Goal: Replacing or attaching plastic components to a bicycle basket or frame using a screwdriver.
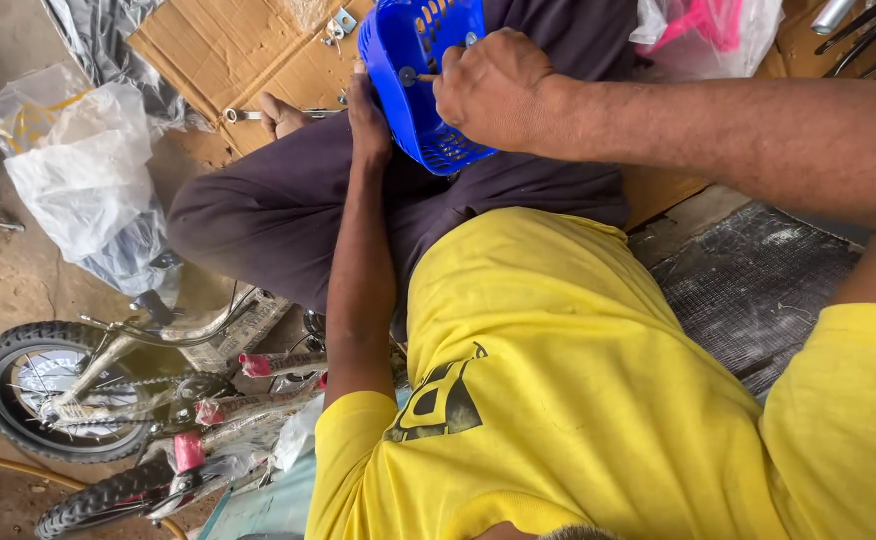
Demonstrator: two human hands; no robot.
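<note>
A blue plastic basket (423,60) with slotted sides rests on my lap, against my dark trousers (288,200). My left hand (368,120) grips the basket's near side from below. My right hand (493,90) is closed around a thin tool (426,77), whose tip meets a round metal washer (408,75) on the basket's wall. Most of the tool is hidden inside my fist. I wear a yellow shirt (578,400).
A small bicycle (138,400) lies at the lower left on the dirt floor. White plastic bags (83,165) sit to the left. On a cardboard sheet (228,45) lie a metal wrench (248,115) and small brackets (338,22). A bagged pink item (703,25) and metal rods (868,30) lie top right.
</note>
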